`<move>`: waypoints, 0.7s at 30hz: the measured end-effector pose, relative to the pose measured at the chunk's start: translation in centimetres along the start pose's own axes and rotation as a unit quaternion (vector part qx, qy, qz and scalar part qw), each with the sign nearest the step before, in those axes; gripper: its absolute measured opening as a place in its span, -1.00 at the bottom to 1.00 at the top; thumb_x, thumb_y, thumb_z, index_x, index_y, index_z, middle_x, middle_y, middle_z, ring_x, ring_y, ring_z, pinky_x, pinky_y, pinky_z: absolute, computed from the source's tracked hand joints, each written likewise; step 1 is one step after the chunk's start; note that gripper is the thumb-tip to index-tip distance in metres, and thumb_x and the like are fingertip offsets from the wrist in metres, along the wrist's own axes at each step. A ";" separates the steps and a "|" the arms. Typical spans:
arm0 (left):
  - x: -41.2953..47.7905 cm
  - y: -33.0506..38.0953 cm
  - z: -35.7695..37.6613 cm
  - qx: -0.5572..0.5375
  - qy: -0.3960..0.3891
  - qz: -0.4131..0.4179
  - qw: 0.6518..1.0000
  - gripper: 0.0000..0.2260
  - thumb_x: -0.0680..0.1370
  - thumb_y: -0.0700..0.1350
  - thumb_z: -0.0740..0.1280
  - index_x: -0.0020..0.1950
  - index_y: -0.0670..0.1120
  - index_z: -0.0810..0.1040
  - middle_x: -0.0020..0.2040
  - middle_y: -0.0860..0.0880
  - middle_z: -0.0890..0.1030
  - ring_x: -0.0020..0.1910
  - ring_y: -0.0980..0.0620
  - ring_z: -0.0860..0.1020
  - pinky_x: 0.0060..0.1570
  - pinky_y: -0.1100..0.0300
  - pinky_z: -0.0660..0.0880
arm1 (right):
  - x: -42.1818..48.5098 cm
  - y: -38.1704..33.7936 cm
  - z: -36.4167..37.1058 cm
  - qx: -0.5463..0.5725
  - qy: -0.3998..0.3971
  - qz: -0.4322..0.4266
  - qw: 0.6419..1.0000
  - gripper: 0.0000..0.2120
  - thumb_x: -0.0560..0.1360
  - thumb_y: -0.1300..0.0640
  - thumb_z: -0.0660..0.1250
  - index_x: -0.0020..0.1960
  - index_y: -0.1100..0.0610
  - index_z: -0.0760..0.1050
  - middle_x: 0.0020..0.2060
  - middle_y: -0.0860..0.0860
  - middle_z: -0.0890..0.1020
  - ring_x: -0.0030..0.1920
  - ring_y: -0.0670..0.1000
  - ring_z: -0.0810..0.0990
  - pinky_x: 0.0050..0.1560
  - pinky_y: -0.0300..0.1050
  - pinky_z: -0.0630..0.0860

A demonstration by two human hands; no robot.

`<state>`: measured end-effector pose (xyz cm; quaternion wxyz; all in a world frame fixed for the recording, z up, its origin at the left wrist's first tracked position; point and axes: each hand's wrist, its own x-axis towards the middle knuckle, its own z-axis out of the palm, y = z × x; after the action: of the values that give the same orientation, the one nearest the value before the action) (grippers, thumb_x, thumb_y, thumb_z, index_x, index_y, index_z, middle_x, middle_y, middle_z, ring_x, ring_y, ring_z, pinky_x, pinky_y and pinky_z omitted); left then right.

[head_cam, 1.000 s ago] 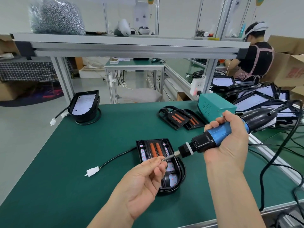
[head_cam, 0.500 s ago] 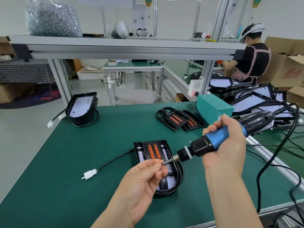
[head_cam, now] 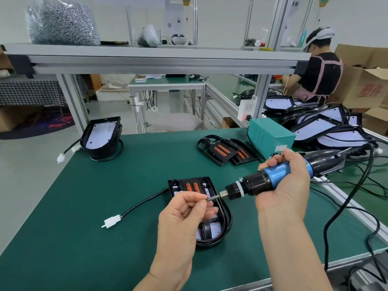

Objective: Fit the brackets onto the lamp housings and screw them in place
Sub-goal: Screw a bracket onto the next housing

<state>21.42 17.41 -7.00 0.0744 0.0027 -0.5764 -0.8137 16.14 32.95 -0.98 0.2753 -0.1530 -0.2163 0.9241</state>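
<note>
Right hand (head_cam: 287, 185): fingers (head_cam: 273, 162) wrapped round the screwdriver (head_cam: 260, 182), above the lamp housing (head_cam: 222, 229).
Left hand (head_cam: 184, 217): fingers (head_cam: 194, 196) pinching the bit (head_cam: 213, 198).

The left grip (head_cam: 184, 208) covers the middle of the lamp housing (head_cam: 225, 219) on the counter (head_cam: 84, 227), so what lies there is hidden. Its thumb and fingers pinch round the tip of the bit (head_cam: 213, 198) and hide it; whether a screw sits there cannot be told. The right grip (head_cam: 287, 185) wraps part of the screwdriver (head_cam: 258, 183) barrel. Both forearms run off the near edge. The cable (head_cam: 325, 238) drops behind the counter's near right edge. The label on the green box (head_cam: 266, 135) is too small to read. The bag (head_cam: 63, 22) on the far shelf (head_cam: 147, 49) is cut by the top edge.
</note>
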 end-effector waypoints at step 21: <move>5.8 -2.1 -6.0 0.354 0.108 -0.049 0.928 -0.45 0.40 0.15 0.54 0.19 0.10 0.27 0.11 -0.03 0.44 -0.01 0.08 0.51 0.06 0.05 0.44 | 2.6 -0.6 0.7 -0.127 -0.118 -0.105 0.979 -0.86 0.46 0.30 0.41 -0.14 0.14 0.47 -0.43 0.00 0.54 -0.45 -0.04 0.50 -0.39 -0.20 0.47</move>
<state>16.00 11.78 -10.46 0.0899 0.1450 -0.8149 -0.5539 14.02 34.65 -0.54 0.3213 -0.0533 -0.3780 0.8666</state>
